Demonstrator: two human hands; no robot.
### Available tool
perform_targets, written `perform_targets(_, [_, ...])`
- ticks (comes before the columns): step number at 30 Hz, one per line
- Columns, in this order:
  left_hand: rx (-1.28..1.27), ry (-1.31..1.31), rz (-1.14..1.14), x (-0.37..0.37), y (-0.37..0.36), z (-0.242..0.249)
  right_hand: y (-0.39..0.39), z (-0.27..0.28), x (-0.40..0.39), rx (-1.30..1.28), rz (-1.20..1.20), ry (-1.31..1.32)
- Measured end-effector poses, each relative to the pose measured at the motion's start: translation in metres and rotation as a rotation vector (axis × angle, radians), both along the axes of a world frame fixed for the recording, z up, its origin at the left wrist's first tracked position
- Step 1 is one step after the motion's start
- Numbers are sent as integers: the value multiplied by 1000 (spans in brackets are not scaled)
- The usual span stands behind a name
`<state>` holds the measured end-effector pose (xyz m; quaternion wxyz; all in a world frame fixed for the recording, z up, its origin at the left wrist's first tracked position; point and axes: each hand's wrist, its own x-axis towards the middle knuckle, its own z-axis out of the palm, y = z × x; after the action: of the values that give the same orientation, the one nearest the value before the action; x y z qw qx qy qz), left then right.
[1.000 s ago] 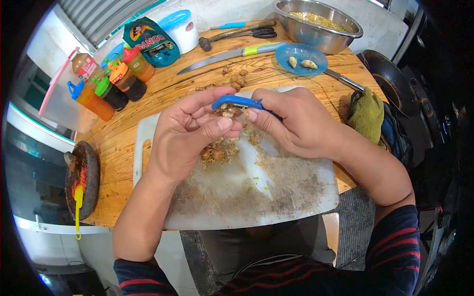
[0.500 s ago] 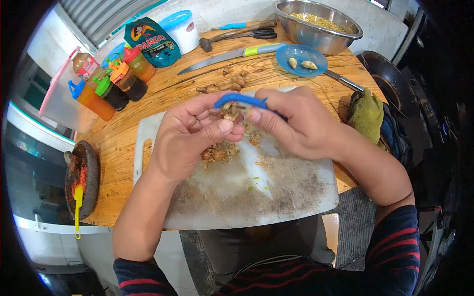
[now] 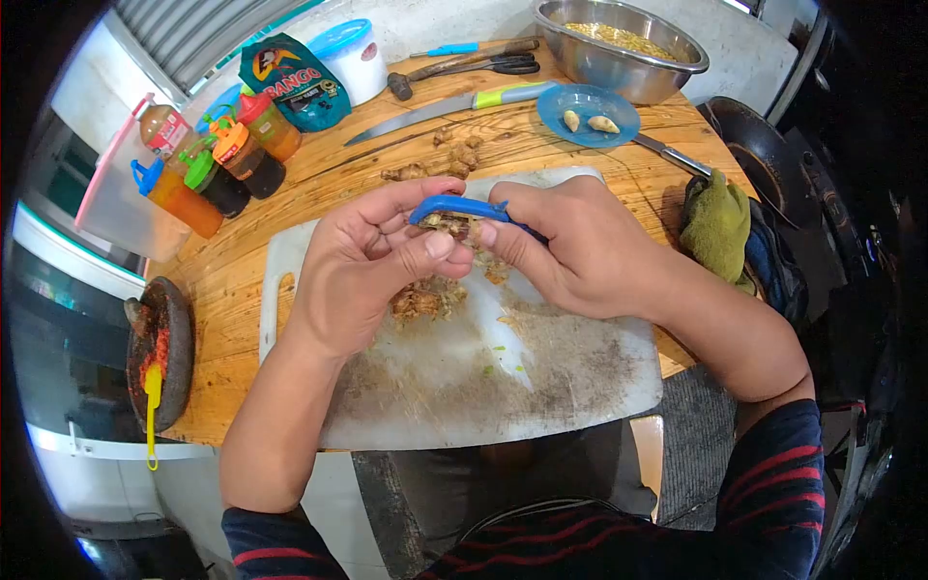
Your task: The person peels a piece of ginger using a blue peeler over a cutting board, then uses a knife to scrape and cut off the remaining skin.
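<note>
My left hand [image 3: 372, 256] is closed, pinching a small brownish piece of ginger-like root [image 3: 447, 230] between thumb and fingers, which partly cover it. My right hand [image 3: 580, 242] grips a blue peeler [image 3: 459, 206], whose head lies over the root, with my thumb close to it. Both hands are above a worn white cutting board [image 3: 580, 387]. Below them lies a heap of brown peelings [image 3: 425, 300]. Unpeeled knobbly roots [image 3: 464, 158] lie on the table behind the board. Two pale peeled pieces [image 3: 601, 125] rest on a blue plate [image 3: 559, 101].
Behind the board are a large knife [image 3: 416, 118], a hammer [image 3: 400, 85] and a steel bowl [image 3: 667, 82]. Sauce bottles [image 3: 217, 184] stand at left, near a stone mortar [image 3: 177, 377] with red paste. A green cloth [image 3: 717, 227] hangs at the right edge.
The blue peeler has shifted slightly left and down over the root, tilting a little. Both hands keep their grips and have hardly moved.
</note>
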<state>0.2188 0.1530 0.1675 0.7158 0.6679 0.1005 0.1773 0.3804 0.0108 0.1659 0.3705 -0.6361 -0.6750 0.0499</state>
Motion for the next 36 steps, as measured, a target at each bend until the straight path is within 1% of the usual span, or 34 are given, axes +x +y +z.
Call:
perform_targets(8, [3,-21,-34,0,5,-1,3,-8,2,43,-68,-55])
perform_targets(12, [-42,-34,-72,-2,7,-1,2,-6,1,51,-54,-36])
perform_targets(14, [-32,-36,-74,-2,7,-2,3,-7,2,70,41,108])
perform_targets(15, [-31,-36,-74,-2,7,-2,4,-8,4,70,42,108])
perform_targets(17, [-73,-23,-78,-2,8,-1,4,-8,8,89,-49,243])
perform_targets(21, [-85,-18,-88,-2,11,-8,0,-1,3,41,-25,150])
perform_targets(23, [-26,26,-67,-1,6,-3,2,-4,1,69,62,95])
perform_targets(26, [28,44,-59,-2,4,-1,1,-4,1,5,42,81])
perform_targets(30, [-10,19,-50,-2,4,-2,1,-2,1,0,34,87])
perform_targets(33, [-17,-39,-36,-2,5,-5,0,1,2,19,-4,155])
perform_targets(35, [7,9,-56,-3,5,-4,4,-6,1,109,65,127])
perform_targets(36, [8,10,-57,-2,5,-4,4,-7,2,109,63,128])
